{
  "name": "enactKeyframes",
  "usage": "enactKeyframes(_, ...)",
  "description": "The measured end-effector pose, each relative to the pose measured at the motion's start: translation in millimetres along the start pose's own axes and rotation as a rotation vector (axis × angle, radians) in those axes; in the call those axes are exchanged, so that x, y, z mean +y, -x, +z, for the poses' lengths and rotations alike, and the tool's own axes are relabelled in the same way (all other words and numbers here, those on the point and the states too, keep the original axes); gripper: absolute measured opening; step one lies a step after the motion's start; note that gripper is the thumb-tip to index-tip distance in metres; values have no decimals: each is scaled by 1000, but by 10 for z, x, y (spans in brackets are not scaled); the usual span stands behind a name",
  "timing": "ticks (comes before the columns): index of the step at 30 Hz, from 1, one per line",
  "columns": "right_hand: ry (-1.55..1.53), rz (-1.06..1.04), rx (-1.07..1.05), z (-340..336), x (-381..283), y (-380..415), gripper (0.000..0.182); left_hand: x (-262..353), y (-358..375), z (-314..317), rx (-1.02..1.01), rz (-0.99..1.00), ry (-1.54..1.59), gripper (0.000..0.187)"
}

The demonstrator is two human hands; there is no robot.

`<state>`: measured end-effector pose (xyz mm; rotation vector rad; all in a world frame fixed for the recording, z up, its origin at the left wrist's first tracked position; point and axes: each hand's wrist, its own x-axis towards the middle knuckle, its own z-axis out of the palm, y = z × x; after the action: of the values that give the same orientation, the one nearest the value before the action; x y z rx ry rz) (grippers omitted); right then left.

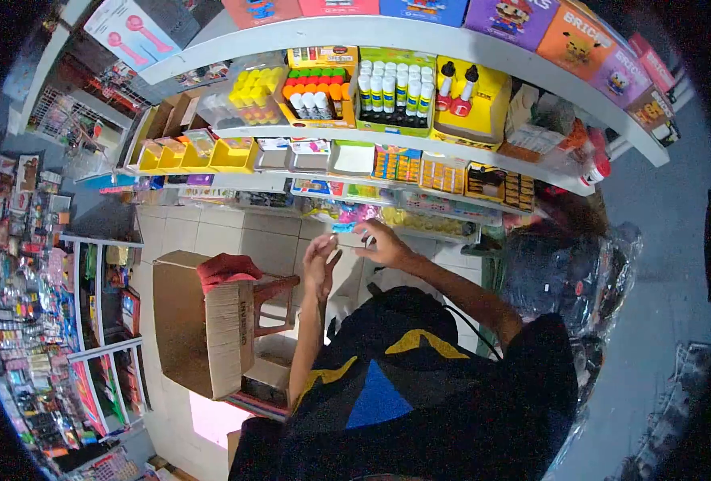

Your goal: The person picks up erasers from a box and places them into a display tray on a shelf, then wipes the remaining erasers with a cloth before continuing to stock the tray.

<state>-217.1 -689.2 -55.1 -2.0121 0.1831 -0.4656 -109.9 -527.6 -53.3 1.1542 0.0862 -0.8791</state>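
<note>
A small bright blue item point(344, 228), too small for me to tell its kind, is between my two hands in front of the shelves. My right hand point(383, 244) pinches it at its right end with thumb and forefinger. My left hand point(319, 260) is raised just below and left of it, fingers curled together. Whether those fingertips touch the blue item or hold something else, I cannot make out.
Ahead, a shelf carries glue sticks point(395, 88), red bottles point(461, 92) and yellow trays point(231, 155). Brick-toy boxes point(507, 24) line the shelf above. On the left stand a cardboard box point(183, 321) and a stool point(279, 301). Plastic-wrapped black goods point(555, 272) lie right.
</note>
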Motion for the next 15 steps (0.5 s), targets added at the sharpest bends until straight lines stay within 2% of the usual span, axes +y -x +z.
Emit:
enactKeyframes(2, -59, 68, 27, -8, -57, 40, 37, 13, -7, 209, -161, 7, 71, 15)
enactKeyframes(4, -68, 116, 42, -67, -25, 60, 35, -42, -60, 430, -124, 17, -6, 13)
enactKeyframes(6, -218, 183, 111, -195, -145, 74, 32, -51, -26, 559, -111, -5, -32, 15)
enactKeyframes(8, -49, 143, 99, -297, -109, 123, 30, 10, 0, 671, -141, -58, -9, 17)
enactKeyframes(12, -64, 62, 105, -341, -74, 227, 26, -62, -19, 667, -174, -27, -137, 17)
enactKeyframes(14, 33, 7, 100, -402, -46, 216, 23, -74, -6, 636, -195, -79, -191, 19)
enactKeyframes(15, 8, 54, 127, -442, 35, 209, 22, -63, 11, 601, -206, -103, -221, 20)
